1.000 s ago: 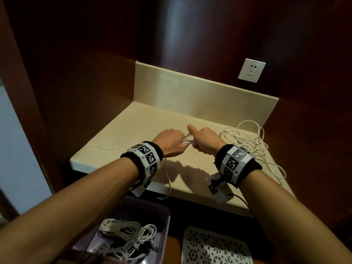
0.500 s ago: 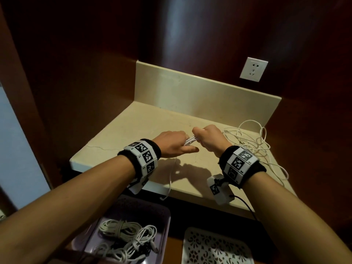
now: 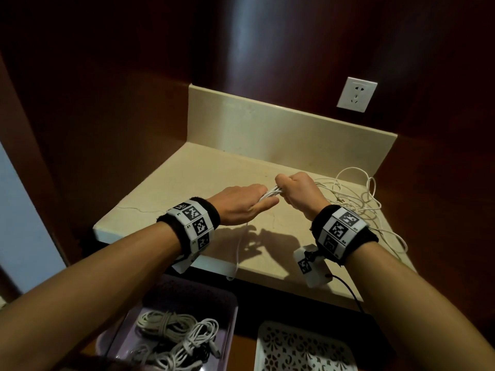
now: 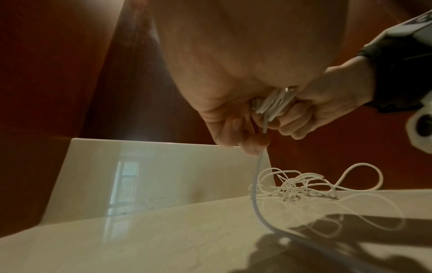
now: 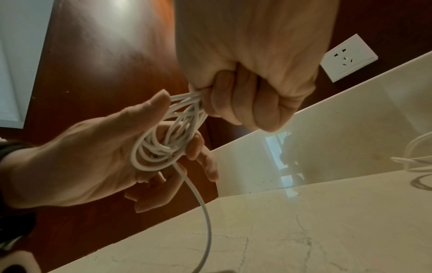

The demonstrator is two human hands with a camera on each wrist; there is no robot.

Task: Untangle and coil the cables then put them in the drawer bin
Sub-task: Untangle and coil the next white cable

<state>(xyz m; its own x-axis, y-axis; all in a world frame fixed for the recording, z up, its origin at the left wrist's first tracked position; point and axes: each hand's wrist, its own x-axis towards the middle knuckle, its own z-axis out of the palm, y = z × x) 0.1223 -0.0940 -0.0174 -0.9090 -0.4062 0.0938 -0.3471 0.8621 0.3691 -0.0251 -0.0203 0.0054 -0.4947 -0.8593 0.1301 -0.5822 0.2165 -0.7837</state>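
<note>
Dark reddish wood walls (image 3: 294, 49) close in around a pale stone table (image 3: 187, 188) with a cracked top and low backsplash (image 3: 267, 129). A white wall socket (image 3: 356, 94) sits above it, light glaring off the wood.

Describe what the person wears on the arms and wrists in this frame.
Both forearms are bare, with no sleeves. The left wrist band and right wrist band are black fabric, each carrying white plates printed with square black-and-white marker codes. A small white camera box, also bearing a marker, hangs under the right band, with a thin black wire trailing from it. No rings or gloves show.
</note>
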